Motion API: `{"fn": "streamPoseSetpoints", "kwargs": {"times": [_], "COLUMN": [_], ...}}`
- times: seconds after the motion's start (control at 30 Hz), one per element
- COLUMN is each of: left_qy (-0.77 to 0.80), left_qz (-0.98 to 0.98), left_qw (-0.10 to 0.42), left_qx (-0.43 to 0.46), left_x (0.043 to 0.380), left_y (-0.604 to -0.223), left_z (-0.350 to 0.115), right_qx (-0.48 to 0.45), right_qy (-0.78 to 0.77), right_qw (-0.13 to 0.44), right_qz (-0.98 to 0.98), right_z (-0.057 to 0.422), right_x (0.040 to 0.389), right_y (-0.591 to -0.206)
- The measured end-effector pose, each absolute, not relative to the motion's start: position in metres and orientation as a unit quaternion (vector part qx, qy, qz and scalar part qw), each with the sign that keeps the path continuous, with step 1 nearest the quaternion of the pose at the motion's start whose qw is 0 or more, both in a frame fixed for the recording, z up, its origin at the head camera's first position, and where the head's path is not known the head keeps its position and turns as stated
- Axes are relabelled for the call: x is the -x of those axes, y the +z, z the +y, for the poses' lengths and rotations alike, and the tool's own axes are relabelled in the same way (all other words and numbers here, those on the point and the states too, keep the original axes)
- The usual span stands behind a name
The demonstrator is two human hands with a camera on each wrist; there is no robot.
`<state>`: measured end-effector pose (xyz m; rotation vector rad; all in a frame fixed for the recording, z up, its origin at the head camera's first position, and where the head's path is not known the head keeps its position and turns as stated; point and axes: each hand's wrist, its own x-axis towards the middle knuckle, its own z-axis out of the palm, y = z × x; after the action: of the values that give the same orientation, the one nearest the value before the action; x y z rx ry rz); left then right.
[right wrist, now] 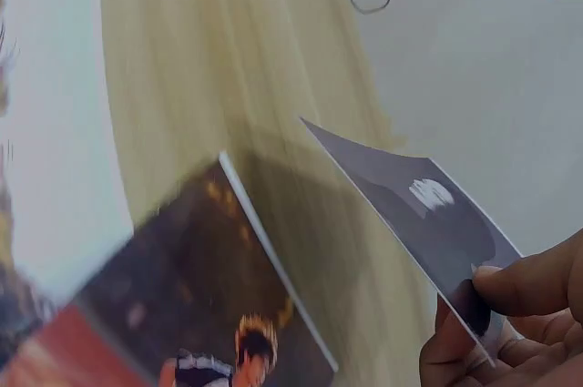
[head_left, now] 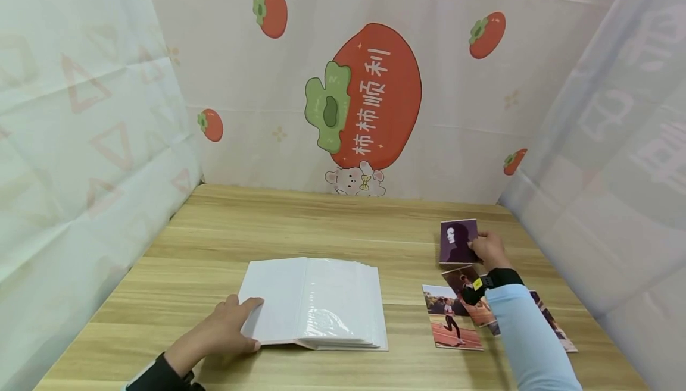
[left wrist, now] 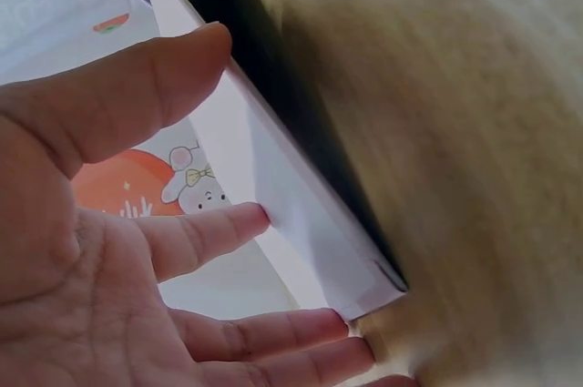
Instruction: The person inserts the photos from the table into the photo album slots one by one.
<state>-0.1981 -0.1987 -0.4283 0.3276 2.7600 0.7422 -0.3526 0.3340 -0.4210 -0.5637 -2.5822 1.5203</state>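
Observation:
An open photo album (head_left: 343,296) with white pages and clear pockets lies on the table. My left hand (head_left: 227,328) is at its left side, with fingers fairly straight; in the left wrist view the thumb (left wrist: 173,73) and fingertips touch the album's cover (left wrist: 273,178). My right hand (head_left: 490,248) pinches a purple photo card (head_left: 455,242) by its right edge, thumb on the printed face. In the right wrist view this card (right wrist: 410,209) is tilted up off the table. It bears a dark figure with a pale face.
Nearer than the held card lie a photo of a runner on a track (head_left: 452,325) and an overlapping dark photo (head_left: 461,281). Another photo (head_left: 552,322) is partly covered by the right sleeve (head_left: 530,337). Printed cloth (head_left: 445,159) walls the wooden table (head_left: 321,218) at back and sides.

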Motion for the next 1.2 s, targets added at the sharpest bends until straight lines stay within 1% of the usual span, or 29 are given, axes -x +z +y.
{"fn": "streamPoseSetpoints", "kwargs": {"times": [0.13, 0.27, 0.43, 0.57, 0.7, 0.87, 1.0, 1.2], "left_qy": [0.252, 0.239, 0.242, 0.256, 0.265, 0.257, 0.240, 0.178], "left_qz": [0.951, 0.955, 0.954, 0.946, 0.929, 0.904, 0.887, 0.881], "left_qw": [0.139, 0.138, 0.116, 0.077, 0.022, -0.024, -0.039, -0.024], "left_qx": [-0.111, -0.109, -0.131, -0.184, -0.259, -0.342, -0.392, -0.439], "left_x": [0.197, 0.195, 0.192, 0.190, 0.191, 0.193, 0.195, 0.196], "left_y": [-0.426, -0.423, -0.421, -0.421, -0.421, -0.422, -0.423, -0.428], "left_z": [-0.197, -0.192, -0.184, -0.177, -0.168, -0.155, -0.145, -0.132], "right_qx": [0.170, 0.154, 0.136, 0.130, 0.124, 0.117, 0.102, 0.092], "right_qy": [0.539, 0.580, 0.606, 0.627, 0.643, 0.661, 0.682, 0.679], "right_qw": [0.024, 0.025, 0.031, 0.031, 0.034, 0.031, 0.015, -0.010], "right_qz": [-0.825, -0.800, -0.783, -0.767, -0.755, -0.741, -0.724, -0.728], "right_z": [0.318, 0.307, 0.293, 0.281, 0.269, 0.253, 0.238, 0.218], "right_x": [0.350, 0.352, 0.356, 0.357, 0.357, 0.358, 0.358, 0.357], "right_y": [-0.411, -0.407, -0.406, -0.407, -0.408, -0.409, -0.410, -0.415]}}
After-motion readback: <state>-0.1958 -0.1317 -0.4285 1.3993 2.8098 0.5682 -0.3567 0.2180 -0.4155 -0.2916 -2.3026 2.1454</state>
